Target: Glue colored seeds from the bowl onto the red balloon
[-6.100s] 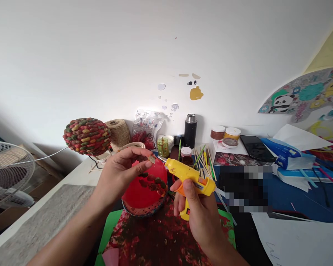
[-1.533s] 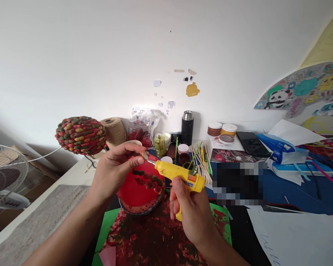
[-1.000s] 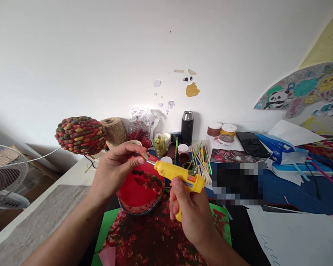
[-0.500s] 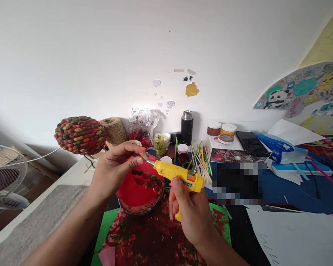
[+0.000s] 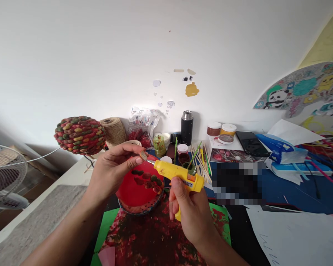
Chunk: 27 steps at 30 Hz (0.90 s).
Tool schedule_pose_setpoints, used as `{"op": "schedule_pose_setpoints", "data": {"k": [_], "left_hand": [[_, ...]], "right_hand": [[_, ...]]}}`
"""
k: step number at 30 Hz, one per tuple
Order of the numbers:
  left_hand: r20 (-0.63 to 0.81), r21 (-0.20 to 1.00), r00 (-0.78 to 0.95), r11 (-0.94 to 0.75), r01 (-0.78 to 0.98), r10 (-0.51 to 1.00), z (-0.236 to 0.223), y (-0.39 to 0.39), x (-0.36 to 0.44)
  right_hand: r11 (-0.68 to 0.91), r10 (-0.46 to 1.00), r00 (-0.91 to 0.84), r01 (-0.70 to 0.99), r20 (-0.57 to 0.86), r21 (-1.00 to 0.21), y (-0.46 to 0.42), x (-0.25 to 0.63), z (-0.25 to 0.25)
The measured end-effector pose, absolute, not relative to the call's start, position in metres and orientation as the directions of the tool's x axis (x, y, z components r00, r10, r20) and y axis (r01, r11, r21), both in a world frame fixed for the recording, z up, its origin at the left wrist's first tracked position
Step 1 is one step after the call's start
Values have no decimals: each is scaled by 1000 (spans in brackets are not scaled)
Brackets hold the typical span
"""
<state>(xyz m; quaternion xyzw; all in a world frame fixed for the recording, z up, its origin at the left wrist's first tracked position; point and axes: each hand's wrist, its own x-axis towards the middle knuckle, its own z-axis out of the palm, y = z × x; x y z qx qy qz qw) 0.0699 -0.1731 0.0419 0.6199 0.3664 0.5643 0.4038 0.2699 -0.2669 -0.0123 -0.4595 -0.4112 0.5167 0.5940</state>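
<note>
Paint-smeared board (image 5: 155, 236) nearest you, then your right hand (image 5: 192, 207) wrapped round the yellow glue gun (image 5: 173, 170). Your left hand (image 5: 113, 168) has a small shell piece (image 5: 143, 155) pinched in its fingertips, right by the nozzle (image 5: 151, 161), can't tell if they touch. Behind that, a round red thing (image 5: 127, 192) with bumpy shells (image 5: 155, 180), then a black flask (image 5: 187, 129) by the wall (image 5: 100, 55).
</note>
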Motion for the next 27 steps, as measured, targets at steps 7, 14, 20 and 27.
{"op": "schedule_pose_setpoints", "data": {"k": [7,14,20,27], "left_hand": [[404,915,102,-403,-34,909,41,-174,70],[399,917,109,-397,-41,910,42,-174,70],[397,918,99,-395,-42,913,42,-174,69],[457,886,-11,-456,-80,889,50,-182,66]], "right_hand": [[33,991,134,-229,2,-973,-266,270,-14],[39,989,145,-223,6,-974,-266,270,-14],[19,990,138,-226,-13,-974,-265,270,-12],[29,987,163,-258,-14,-966,-262,270,-8]]}}
